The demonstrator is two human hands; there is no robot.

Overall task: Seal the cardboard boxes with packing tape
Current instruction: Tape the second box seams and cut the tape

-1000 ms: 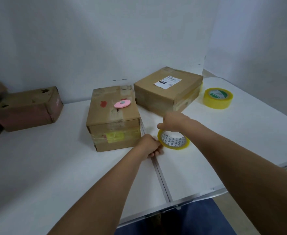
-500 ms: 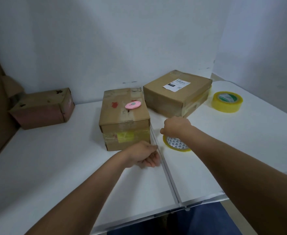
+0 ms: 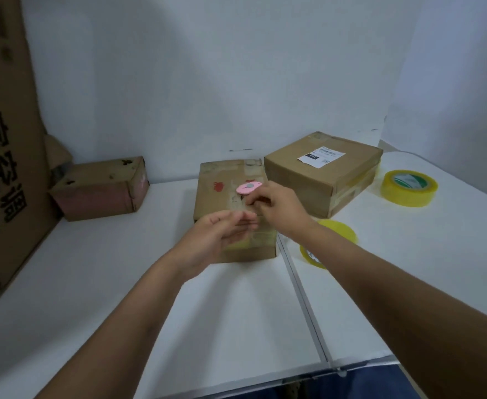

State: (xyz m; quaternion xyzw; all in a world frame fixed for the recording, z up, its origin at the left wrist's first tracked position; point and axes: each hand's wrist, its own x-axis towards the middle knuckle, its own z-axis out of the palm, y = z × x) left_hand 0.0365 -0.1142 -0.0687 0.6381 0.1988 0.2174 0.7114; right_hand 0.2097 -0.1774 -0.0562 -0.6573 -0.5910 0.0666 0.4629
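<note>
From the head view, my right hand (image 3: 279,208) reached over the top of the middle box (image 3: 230,197), its fingers curled down at the pink cutter (image 3: 248,188) lying there; the fingertips were at the cutter's near edge, but motion blur kept me from telling whether they pinched it or only touched it. My left hand (image 3: 219,240) floated in front of the same box with palm turned inward, fingers straight and loose, holding nothing. That box was plain brown cardboard, squarish, its top scuffed, with a red stamp mark and strips of old glossy tape, and a yellowish patch on its front face. The cutter was a small, smooth, rounded oval of pink plastic with a grey button in its middle. Just right of the box, partly under my right forearm, lay a flat roll of yellowish clear packing tape (image 3: 337,231) on the white table (image 3: 121,283). Behind it stood a wider, lower cardboard box (image 3: 323,174), taped along its side edges and bearing a white shipping label (image 3: 321,156). A second, thicker tape roll (image 3: 408,188) sat well to the right. At far left rested a worn reddish-brown carton (image 3: 101,188), and a tall cardboard sheet (image 3: 3,139) printed with black characters leaned upright.
</note>
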